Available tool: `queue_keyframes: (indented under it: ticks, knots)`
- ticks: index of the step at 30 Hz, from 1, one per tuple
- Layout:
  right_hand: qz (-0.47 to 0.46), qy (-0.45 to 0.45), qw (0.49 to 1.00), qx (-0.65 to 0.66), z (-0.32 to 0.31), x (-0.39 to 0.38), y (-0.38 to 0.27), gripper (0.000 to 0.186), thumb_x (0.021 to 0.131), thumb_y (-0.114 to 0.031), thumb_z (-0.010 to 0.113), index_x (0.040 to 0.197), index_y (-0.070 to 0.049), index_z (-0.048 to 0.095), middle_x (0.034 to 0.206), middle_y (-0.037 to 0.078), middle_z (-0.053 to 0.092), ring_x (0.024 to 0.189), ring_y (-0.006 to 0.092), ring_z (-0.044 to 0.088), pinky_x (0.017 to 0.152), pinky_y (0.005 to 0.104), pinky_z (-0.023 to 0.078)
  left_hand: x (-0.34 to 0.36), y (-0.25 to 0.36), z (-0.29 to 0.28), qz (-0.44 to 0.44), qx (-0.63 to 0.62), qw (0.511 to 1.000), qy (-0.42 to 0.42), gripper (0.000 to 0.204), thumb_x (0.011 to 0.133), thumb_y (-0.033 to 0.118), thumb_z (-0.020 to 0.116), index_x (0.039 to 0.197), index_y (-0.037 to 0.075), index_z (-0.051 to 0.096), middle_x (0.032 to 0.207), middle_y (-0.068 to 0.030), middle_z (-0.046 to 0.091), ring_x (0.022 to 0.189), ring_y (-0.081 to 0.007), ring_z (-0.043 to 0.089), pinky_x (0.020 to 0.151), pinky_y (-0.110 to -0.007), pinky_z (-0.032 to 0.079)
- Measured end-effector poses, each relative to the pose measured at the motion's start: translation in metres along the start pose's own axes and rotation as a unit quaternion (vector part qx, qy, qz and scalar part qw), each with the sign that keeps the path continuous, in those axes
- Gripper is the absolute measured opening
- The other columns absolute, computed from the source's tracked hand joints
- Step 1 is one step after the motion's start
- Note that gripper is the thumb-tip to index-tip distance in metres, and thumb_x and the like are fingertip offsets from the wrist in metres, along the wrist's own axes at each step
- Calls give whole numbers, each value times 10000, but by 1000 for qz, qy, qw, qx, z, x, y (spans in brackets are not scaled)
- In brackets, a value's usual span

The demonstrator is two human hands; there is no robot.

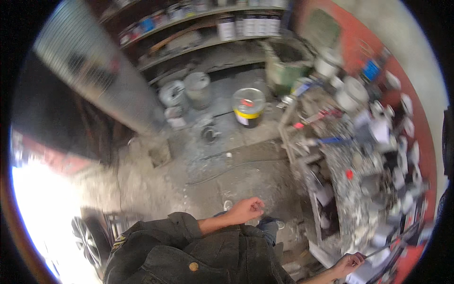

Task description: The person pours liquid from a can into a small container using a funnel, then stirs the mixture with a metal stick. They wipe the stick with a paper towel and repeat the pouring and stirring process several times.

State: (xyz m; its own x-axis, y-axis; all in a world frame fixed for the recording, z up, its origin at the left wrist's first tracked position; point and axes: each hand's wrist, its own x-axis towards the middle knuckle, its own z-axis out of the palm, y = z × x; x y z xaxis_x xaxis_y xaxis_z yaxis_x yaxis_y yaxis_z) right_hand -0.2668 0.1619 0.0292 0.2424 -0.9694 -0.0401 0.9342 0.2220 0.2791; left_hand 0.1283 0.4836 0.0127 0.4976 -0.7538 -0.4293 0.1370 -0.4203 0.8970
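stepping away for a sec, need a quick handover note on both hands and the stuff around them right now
Left hand: loosely curled in front of the body, holding nothing, above the bare concrete floor.
Right hand: fingers closed on a thin metal rod at the near end of the cluttered workbench.
Nearby: a yellow-banded paint can and grey buckets stand on the floor ahead, below the shelves.
Done: rod is in hand.
Left: nothing else on the bench is being touched; the picture is blurred, so small bench items cannot be told apart.
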Motion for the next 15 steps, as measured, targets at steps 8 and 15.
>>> queue_keyframes:
  ticks: [8, 15]
  knots:
    - [318, 230, 901, -185, -44, 69, 328, 199, 910, -219, 605, 949, -24, 613, 810, 101, 622, 721, 244, 627, 621, 360, 520, -47, -61, -99, -20, -66, 970, 234, 301, 873, 190, 683, 1132, 51, 619, 909, -118, 736, 771, -248, 714, 685, -363, 548]
    - [559, -75, 675, -476, -282, 121, 618, 379, 981, -188, 592, 1288, 25, 526, 1092, 136, 650, 928, 233, 648, 790, 337, 547, -39, -123, -148, -50, -222, 844, 485, 296, 898, 206, 693, 1120, 33, 604, 871, -106, 720, 731, -232, 697, 672, -368, 533]
